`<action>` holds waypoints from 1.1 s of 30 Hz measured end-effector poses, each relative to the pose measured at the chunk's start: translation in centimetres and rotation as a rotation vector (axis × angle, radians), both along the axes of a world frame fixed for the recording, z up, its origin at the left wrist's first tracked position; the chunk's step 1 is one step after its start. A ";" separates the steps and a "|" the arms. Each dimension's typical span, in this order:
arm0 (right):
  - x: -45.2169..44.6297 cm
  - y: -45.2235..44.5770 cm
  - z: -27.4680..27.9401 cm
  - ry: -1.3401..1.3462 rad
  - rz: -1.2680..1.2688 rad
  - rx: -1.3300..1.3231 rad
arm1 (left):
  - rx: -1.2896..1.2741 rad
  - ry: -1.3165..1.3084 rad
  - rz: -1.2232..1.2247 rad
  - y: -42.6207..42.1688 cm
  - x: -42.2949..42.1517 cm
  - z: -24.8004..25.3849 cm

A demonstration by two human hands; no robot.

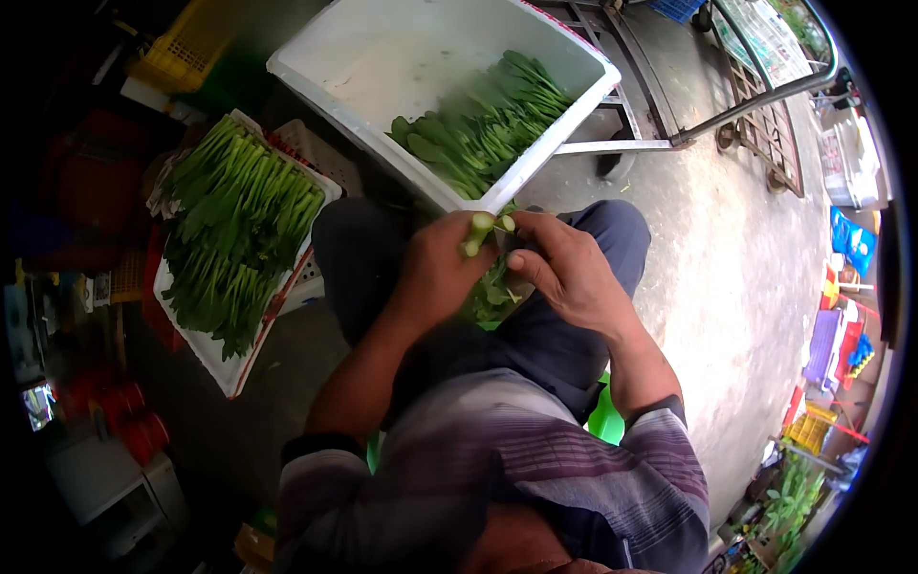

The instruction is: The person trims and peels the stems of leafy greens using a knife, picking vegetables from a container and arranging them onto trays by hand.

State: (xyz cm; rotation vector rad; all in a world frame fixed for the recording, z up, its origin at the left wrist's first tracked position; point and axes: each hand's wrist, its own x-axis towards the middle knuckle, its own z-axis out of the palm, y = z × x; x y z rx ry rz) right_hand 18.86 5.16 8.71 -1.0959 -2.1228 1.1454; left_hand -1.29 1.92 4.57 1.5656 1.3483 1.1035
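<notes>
My left hand (438, 266) is closed around a few leafy green stalks (481, 226), their pale cut ends pointing up between the fingers. Close against it, my right hand (566, 268) has its fingers curled at a thinner stalk (505, 223) of the same bunch, thumb bent inward. Below the hands, between the knees, some green leaves (495, 295) show; the hands partly hide them. Just beyond the hands stands a white foam box (354, 57), with leafy greens (488, 124) lying along its near right side.
On the left, a white foam tray (229, 378) holds a thick layer of greens (239, 210) with stem ends lined up. A metal trolley (755, 100) stands at upper right. Yellow crates (186, 48) are at upper left. A green seat (604, 416) shows under me.
</notes>
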 end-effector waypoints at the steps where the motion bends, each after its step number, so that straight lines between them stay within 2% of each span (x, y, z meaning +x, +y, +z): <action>1: 0.0 -0.1 0.1 -0.007 0.007 -0.021 | 0.026 0.038 -0.009 -0.1 0.0 0.0; 9: -0.3 -0.5 -0.6 0.069 -0.028 -0.107 | 0.165 0.188 -0.005 -0.2 0.4 0.2; 19: 0.2 0.0 -0.9 0.180 0.041 -0.285 | 0.161 0.159 -0.004 -0.1 0.3 -0.4; 21: -0.1 -0.1 -0.3 0.163 0.036 -0.230 | 0.184 0.205 -0.017 -0.1 -0.1 -0.2; 24: 0.2 -0.7 -2.4 0.194 -0.050 -0.279 | 0.147 0.164 -0.023 -0.1 -0.2 -0.2; 27: -0.2 -0.6 -2.0 0.195 -0.068 -0.346 | 0.084 0.083 -0.056 -0.3 -0.5 -0.6; 29: -0.7 -0.9 -2.2 0.293 -0.242 -0.476 | -0.030 -0.085 -0.039 -0.7 -1.5 -0.5; 31: -0.4 -0.3 -3.5 0.362 -0.288 -0.436 | -0.049 -0.277 0.011 -1.0 -3.5 1.6; 33: -0.3 -0.2 -4.5 0.371 -0.285 -0.451 | -0.006 -0.246 0.185 -1.9 -7.4 3.4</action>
